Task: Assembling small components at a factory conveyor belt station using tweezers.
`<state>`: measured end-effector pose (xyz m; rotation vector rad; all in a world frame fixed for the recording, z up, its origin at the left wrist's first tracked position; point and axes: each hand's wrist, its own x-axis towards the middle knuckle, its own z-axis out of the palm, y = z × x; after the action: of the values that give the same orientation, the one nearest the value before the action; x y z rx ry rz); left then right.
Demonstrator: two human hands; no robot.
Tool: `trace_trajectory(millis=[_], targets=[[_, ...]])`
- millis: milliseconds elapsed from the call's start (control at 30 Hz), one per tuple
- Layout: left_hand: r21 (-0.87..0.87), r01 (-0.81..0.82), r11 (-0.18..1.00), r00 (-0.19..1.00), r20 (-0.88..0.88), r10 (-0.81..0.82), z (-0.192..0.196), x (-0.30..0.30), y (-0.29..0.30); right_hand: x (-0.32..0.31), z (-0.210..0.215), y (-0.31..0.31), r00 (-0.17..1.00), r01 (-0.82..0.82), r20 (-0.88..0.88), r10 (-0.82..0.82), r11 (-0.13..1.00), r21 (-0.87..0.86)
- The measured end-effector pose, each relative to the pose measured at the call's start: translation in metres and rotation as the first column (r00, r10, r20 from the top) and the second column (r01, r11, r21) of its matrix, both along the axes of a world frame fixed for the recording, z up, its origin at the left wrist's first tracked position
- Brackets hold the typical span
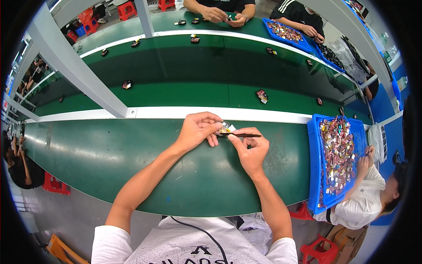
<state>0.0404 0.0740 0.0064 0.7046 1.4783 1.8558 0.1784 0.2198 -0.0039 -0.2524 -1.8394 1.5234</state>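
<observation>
Two close-set pinches: left hand point(198, 131) on the small silver-and-yellow part point(226, 125), right hand point(250, 147) on the slim dark stick point(248, 135), above the glossy green tabletop point(193, 185)'s far side; I'd (watching remotely) brace steadily, guide lightly.

Seen from the wearer's head through the left of two side-by-side fisheye cameras, the upright view looks steeply down and forward across a green worktable point(211, 189). The wearer's white shirt point(176, 242) crosses the bottom edge, near the lens; the left hand point(194, 132) and right hand point(252, 152) appear close by at mid-frame. A green belt point(189, 94) stretches farther off, bowing toward the round black rim.
</observation>
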Motion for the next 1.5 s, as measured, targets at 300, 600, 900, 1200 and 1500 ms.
trace_trajectory(millis=[300,600,900,1200,1500], targets=[[-0.016,-0.014,1.000,1.000,-0.024,0.014,-0.001,0.000,0.001,0.000,0.005,0.003,1.000,-0.008,0.002,0.008,0.999,0.031],[-0.020,-0.007,1.000,0.999,-0.042,0.006,-0.002,0.001,0.001,0.002,0.008,0.003,0.998,0.036,-0.052,-0.021,0.951,0.307],[-0.048,0.047,0.998,0.998,-0.043,-0.049,0.005,0.002,0.004,0.004,0.013,0.003,0.992,0.082,-0.126,-0.028,0.888,0.453],[-0.140,-0.034,0.990,0.995,-0.099,0.020,0.004,0.006,0.005,-0.003,0.003,0.001,0.971,0.104,-0.237,0.037,0.828,0.552],[-0.238,-0.203,0.950,0.968,-0.195,0.158,0.012,-0.017,0.011,0.001,0.012,0.007,0.975,0.179,-0.198,-0.102,0.890,0.419]])
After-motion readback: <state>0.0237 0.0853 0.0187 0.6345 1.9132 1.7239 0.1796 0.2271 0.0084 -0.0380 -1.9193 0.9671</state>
